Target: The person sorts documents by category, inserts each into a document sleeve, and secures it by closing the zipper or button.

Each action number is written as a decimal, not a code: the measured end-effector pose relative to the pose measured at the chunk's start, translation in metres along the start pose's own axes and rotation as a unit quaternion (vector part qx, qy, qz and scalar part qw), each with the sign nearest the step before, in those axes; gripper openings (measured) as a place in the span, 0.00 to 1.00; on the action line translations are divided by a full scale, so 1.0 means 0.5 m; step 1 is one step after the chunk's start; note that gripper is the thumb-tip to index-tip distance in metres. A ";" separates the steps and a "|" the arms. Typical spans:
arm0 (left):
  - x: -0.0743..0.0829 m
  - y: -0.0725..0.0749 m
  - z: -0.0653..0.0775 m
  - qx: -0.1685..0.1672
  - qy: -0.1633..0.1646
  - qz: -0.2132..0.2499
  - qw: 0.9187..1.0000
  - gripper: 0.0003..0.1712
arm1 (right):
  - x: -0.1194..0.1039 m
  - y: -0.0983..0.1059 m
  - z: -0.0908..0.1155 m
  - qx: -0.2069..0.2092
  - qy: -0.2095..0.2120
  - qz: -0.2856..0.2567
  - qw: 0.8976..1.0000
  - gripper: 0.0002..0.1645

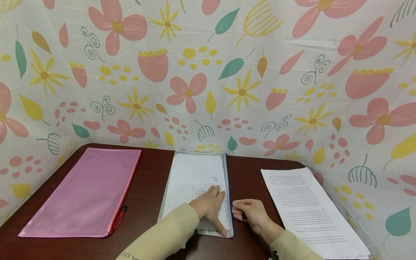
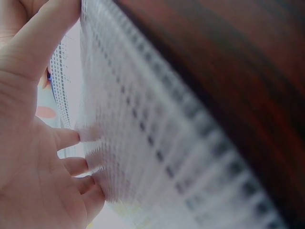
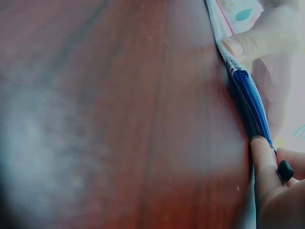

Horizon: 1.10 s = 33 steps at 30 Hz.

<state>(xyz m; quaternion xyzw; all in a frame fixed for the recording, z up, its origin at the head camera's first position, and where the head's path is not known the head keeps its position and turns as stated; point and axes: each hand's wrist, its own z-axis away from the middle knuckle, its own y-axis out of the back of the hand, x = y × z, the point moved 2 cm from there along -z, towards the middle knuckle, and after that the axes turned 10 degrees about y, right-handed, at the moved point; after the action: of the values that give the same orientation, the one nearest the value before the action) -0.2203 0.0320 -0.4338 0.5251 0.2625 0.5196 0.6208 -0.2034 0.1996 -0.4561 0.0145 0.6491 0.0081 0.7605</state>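
A mesh zipper pouch [image 1: 195, 169] with a blue zipper edge lies flat mid-table, white paper with a printed drawing showing through it. My left hand [image 1: 210, 207] rests on its lower right part with fingers spread; in the left wrist view the fingertips [image 2: 95, 198] touch the mesh. At the blue zipper [image 3: 252, 102] on the right side, my right hand [image 1: 255, 215] has its fingers curled and pinches the zipper pull. The pull's black end [image 3: 285, 170] sticks out between thumb and fingers, while the slider itself is hidden.
On the left lies a pink mesh zipper pouch [image 1: 84, 191] with a red cord pull [image 1: 118, 218]. A stack of printed sheets [image 1: 308, 209] lies at the right, close beside my right forearm. A flower-patterned curtain [image 1: 208, 72] stands behind the dark wooden table [image 1: 149, 180].
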 end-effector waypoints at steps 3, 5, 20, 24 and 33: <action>0.000 0.000 0.000 0.002 -0.001 0.001 1.000 0.76 | -0.001 -0.002 -0.005 0.008 0.003 0.009 1.000 0.20; 0.000 0.000 0.000 0.003 -0.003 0.003 1.000 0.76 | -0.001 -0.002 -0.008 0.012 0.006 0.010 1.000 0.19; -0.001 -0.001 -0.004 0.009 -0.015 -0.007 1.000 0.77 | -0.008 -0.005 -0.034 0.039 0.012 0.008 0.999 0.17; -0.001 -0.003 -0.004 0.003 -0.014 -0.007 1.000 0.77 | -0.006 -0.006 -0.046 0.048 0.012 0.011 0.999 0.16; -0.004 -0.005 -0.008 -0.002 -0.010 -0.013 1.000 0.78 | -0.007 -0.007 -0.066 0.049 0.015 0.013 0.999 0.17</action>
<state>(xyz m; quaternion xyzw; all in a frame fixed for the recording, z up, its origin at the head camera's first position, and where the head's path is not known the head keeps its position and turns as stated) -0.2233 0.0319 -0.4375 0.5253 0.2621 0.5071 0.6310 -0.2366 0.1965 -0.4577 0.0603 0.6601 -0.0135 0.7487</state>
